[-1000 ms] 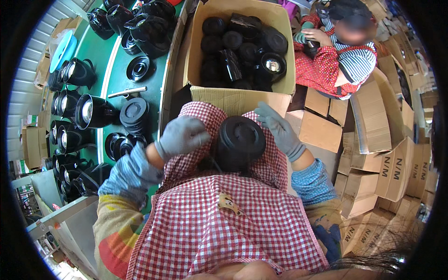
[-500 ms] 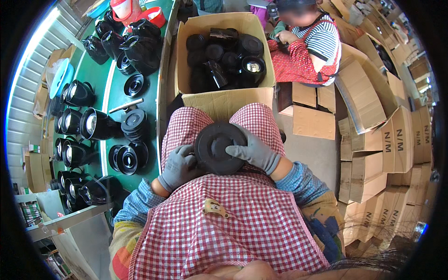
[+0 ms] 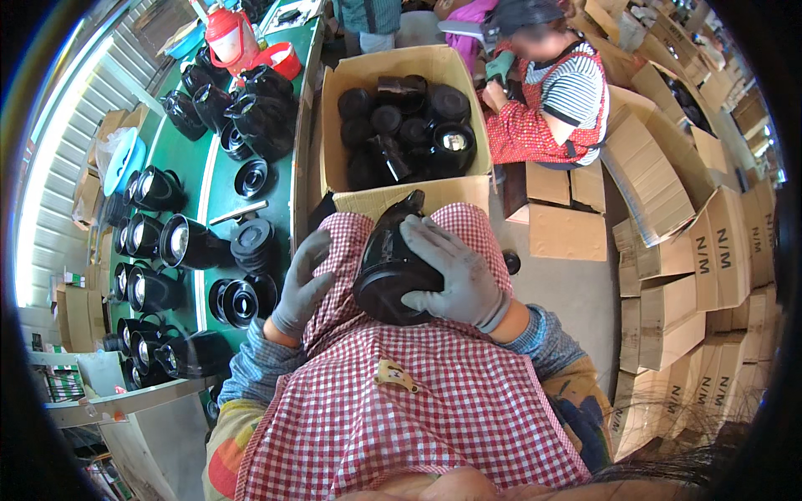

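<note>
A glossy black thermos jug (image 3: pixel 386 288) lies tilted on my lap, its wide round base toward me and its spout pointing away. Around its right side wrap the fingers of my gloved right hand (image 3: pixel 458 271), with the thumb by the base. My gloved left hand (image 3: pixel 302 288) is apart from the jug on its left, fingers spread and holding nothing. In front of my knees stands an open cardboard box (image 3: pixel 409 199) filled with black jugs and round black parts.
To the left, a green table (image 3: pixel 190 150) carries rows of silver-lined black jugs (image 3: pixel 185 240), a stack of black discs (image 3: pixel 252 240) and black rings (image 3: pixel 242 301). A red-and-white container (image 3: pixel 227 37) stands farther back. Another person (image 3: pixel 551 108) sits beyond at right, near stacked cartons (image 3: pixel 672 326).
The jug has tipped so its side and spout now show, where earlier only its round base faced me. My left hand has come off it and opened; my right hand has moved onto its side.
</note>
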Demonstrator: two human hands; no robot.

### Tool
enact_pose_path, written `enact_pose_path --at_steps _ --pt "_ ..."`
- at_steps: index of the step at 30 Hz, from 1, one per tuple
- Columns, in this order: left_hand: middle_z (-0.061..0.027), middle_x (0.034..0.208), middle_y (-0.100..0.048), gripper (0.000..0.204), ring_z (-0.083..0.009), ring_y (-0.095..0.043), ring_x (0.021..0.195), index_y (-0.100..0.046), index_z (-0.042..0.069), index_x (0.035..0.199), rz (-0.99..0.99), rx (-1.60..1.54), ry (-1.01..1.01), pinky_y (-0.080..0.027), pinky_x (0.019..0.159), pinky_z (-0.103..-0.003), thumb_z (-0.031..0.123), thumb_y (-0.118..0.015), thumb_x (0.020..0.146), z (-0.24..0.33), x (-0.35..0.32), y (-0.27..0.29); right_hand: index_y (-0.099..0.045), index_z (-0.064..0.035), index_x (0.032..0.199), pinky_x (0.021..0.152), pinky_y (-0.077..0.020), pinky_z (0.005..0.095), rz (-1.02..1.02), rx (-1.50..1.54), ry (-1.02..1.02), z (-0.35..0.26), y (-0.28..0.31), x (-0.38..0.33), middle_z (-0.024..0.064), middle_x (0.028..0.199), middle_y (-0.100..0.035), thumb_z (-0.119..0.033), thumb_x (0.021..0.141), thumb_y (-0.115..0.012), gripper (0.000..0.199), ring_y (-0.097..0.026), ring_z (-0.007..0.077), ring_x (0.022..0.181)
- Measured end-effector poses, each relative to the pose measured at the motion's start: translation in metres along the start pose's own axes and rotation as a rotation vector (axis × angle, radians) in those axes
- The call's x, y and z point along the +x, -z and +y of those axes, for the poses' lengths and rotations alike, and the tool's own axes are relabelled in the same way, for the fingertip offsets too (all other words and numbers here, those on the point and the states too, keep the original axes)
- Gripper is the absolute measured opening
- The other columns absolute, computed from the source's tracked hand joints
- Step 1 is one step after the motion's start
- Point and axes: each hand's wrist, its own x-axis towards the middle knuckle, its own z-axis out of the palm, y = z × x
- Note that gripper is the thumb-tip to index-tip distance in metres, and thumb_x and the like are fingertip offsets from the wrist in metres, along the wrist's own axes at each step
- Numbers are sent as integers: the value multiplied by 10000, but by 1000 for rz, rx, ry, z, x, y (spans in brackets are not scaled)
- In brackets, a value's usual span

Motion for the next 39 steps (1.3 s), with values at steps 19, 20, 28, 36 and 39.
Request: enact_pose_path --at_steps 19,20,28,36,39 --pt "-227 1604 -275 877 -364 -316 1480 -465 23 1479 -174 494 -98 -338 1169 -461 410 -858 797 11 -6 -18 -327 -97 1594 1215 -282 565 -193 190 -116 30 -58 -14 230 1629 -305 -502 746 -811 1058 -275 497 1485" --pt "-230 1621 -254 897 -369 -284 1502 -453 23 1494 -155 428 -142 -314 1184 -464 432 -853 802 5 -4 -20 -327 -102 1595 1213 -285 568 -204 177 -104 28 -56 -11 224 1630 -306 -505 742 -811 1060 -277 498 1484" --pt "-282 1566 -403 858 -415 -312 1509 -514 -27 1455 -129 360 -81 -245 1222 -477 513 -785 846 1 -8 -9 -358 -93 1572 1193 -317 592 -186 66 -39 22 -72 5 213 1624 -314 -469 749 -810 1011 -286 532 1461" --pt "-279 1518 -470 771 -391 -392 1469 -512 -50 1449 -115 408 -144 -292 1205 -450 407 -772 886 3 4 -18 -403 -54 1543 1191 -350 542 -146 40 -79 24 -73 2 235 1610 -335 -384 772 -811 932 -327 517 1455" --pt "-243 1517 -483 717 -360 -411 1456 -482 -10 1485 -99 325 -154 -344 1183 -445 307 -771 909 17 20 -21 -408 6 1522 1194 -354 493 -15 55 8 37 -62 6 257 1552 -421 -316 823 -792 860 -396 434 1448"
